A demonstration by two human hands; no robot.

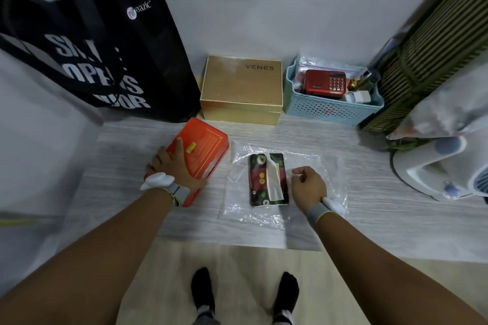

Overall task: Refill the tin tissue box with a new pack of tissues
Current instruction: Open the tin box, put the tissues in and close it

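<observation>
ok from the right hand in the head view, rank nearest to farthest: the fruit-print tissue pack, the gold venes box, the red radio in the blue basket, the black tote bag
From the right hand:
1. Fruit-print tissue pack, just to its left on the clear plastic sheet.
2. Gold cardboard Venes box, behind it by the wall.
3. Red radio in the blue basket, back right, too close to call against the box.
4. Black fabric tote bag, far back left.

Pale grey wall [264, 2] behind wood-grain table [369, 219]; light wood floor [237, 258] below; dim light.

Orange-red tin [203, 151], dk fruit-print tissue pack [268, 179], gold box [241, 84], lt-blue basket [332, 108], blk bag [105, 47].
</observation>
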